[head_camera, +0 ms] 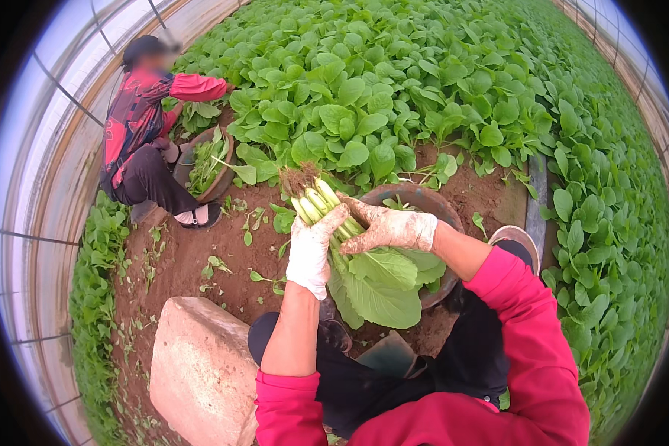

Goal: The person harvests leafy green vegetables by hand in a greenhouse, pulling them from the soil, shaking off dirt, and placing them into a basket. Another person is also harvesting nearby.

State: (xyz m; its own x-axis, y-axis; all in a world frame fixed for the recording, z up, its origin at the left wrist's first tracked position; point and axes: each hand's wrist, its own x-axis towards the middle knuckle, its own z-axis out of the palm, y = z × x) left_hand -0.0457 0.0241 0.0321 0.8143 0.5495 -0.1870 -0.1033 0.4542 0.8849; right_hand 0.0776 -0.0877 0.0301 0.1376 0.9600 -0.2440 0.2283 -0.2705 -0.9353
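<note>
Both hands wear white gloves stained with soil. My left hand (314, 245) grips a bunch of leafy greens (382, 281) around the pale stems. The roots, brown with soil, point away from me, and the broad leaves hang down towards my lap. My right hand (390, 223) lies against the stems from the right, thumb and fingers spread around them. Beneath the bunch stands a round brown tub (423, 195) with some greens inside; the leaves and my right hand hide much of it.
Dense leafy greens (368, 83) grow ahead and along the right. Another person (145, 122) crouches at the left, one arm in the plants, beside a tub of greens (206, 161). A pale block (200, 362) rests on the soil (217, 267) at my left, among scattered leaves.
</note>
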